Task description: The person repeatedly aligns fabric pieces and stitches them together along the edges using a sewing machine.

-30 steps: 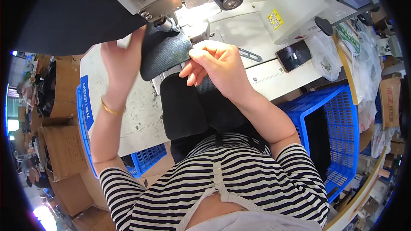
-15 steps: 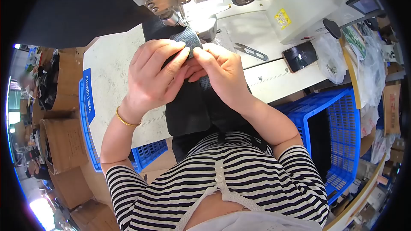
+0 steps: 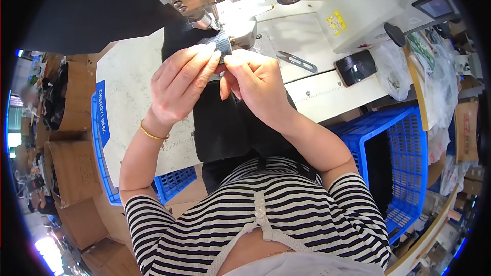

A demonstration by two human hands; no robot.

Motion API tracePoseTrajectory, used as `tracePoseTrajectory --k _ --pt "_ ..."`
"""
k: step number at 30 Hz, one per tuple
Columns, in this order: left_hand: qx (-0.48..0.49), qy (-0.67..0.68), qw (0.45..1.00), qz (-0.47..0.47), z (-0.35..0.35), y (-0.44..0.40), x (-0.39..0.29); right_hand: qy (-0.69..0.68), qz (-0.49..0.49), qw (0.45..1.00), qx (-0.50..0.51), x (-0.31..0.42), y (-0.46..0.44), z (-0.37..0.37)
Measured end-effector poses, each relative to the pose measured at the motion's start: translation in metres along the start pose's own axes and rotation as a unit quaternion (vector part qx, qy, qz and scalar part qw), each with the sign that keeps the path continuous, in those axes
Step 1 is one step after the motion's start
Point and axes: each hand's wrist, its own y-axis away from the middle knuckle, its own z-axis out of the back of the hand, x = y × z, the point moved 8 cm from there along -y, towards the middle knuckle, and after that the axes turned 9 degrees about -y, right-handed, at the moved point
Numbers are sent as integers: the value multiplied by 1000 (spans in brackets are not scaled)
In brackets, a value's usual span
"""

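A dark textured fabric piece lies under the presser foot of the sewing machine, its near edge between my two hands. My left hand presses its fingertips onto the fabric from the left. With thumb and fingers pinched, my right hand holds the fabric's right near corner. Below my hands, black padded pieces hang over the table's front edge onto my lap. The underside of the held fabric is hidden by my fingers.
Thread snips and a phone lie on the white machine table, right of my hands. Beside the phone is a clear plastic bag. A blue crate stands at the right, cardboard boxes at the left.
My left hand has come in from the left and taken hold of the fabric beside my right hand. The fabric's near part, earlier spread flat, is now bunched or folded between my fingers.
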Motion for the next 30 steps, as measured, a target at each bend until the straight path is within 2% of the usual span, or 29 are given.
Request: tracePoseTrajectory --k 12,21,30 --pt "-4 -5 1000 8 -10 -6 19 -108 -25 994 -1 -9 -12 -5" --pt "14 -68 997 44 -14 -12 13 -65 -57 996 21 -9 0 -5" --pt "55 -74 992 82 -17 -16 8 -36 -51 998 22 -8 2 -6"
